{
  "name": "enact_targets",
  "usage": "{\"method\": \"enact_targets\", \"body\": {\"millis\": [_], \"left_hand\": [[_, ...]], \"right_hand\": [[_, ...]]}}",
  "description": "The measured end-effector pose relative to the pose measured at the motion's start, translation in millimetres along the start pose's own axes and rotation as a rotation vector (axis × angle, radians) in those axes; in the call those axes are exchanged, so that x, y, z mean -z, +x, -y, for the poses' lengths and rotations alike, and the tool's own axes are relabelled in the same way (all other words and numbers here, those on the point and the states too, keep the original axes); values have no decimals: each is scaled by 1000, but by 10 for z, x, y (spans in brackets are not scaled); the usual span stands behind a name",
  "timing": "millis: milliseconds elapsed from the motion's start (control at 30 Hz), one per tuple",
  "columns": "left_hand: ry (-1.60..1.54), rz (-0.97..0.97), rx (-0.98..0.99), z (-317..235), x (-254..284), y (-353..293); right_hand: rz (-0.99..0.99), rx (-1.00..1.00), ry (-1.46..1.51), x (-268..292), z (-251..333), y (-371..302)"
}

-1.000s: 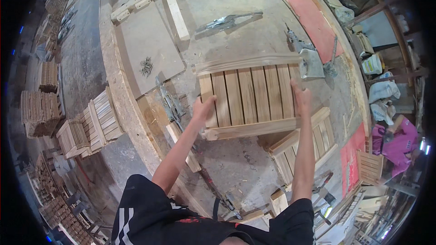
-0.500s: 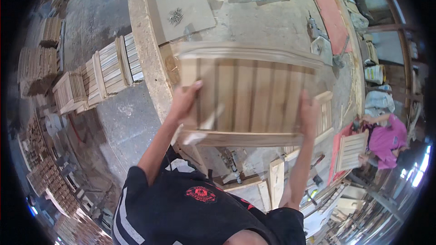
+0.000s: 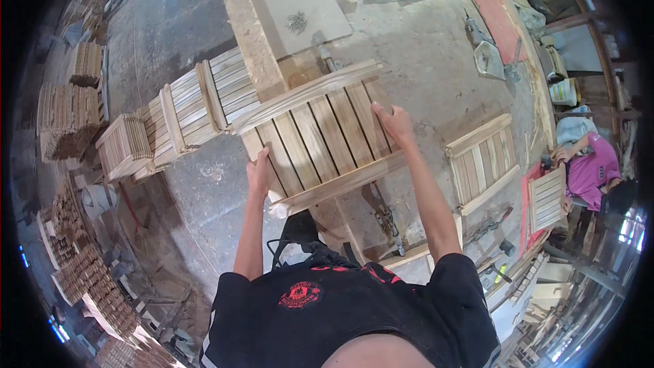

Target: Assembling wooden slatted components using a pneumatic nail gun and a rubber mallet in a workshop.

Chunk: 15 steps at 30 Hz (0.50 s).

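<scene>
Between my hands hangs a slatted wooden panel (image 3: pixel 313 135), its pale slats set between two long rails with narrow gaps. My left hand (image 3: pixel 258 172) grips its left end, thumb on top of the outer slat. At the right end my right hand (image 3: pixel 394 125) is closed round the edge, thumb on the face. The panel is tilted, its right side farther from me, above the floor and beside a wooden beam (image 3: pixel 255 34). The fingers under the panel are hidden.
Left of the panel lies a row of slatted panels (image 3: pixel 194 105), with stacked slats (image 3: pixel 68 116) beyond. Another slatted panel (image 3: pixel 484 163) rests to the right. A pile of screws (image 3: pixel 297 22) sits on a board. A co-worker in a pink shirt (image 3: pixel 591 169) handles a panel at far right.
The panel has moved left and turned, its left end coming nearer to me. Both hands have kept hold of it. The second panel on the right now shows more fully.
</scene>
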<state>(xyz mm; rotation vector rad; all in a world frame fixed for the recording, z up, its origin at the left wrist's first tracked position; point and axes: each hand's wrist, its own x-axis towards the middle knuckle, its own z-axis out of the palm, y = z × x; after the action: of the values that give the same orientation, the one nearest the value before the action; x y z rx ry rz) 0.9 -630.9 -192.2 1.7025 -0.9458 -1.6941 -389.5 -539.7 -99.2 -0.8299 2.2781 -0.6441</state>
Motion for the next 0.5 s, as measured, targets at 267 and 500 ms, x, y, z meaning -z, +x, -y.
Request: {"method": "enact_targets", "body": {"millis": [267, 500], "left_hand": [[31, 47, -2, 86, -19, 149], [533, -375, -596, -60, 234, -203]], "right_hand": [[-91, 0, -70, -175, -311, 115], [-465, 55, 376, 420, -709, -1322]]}}
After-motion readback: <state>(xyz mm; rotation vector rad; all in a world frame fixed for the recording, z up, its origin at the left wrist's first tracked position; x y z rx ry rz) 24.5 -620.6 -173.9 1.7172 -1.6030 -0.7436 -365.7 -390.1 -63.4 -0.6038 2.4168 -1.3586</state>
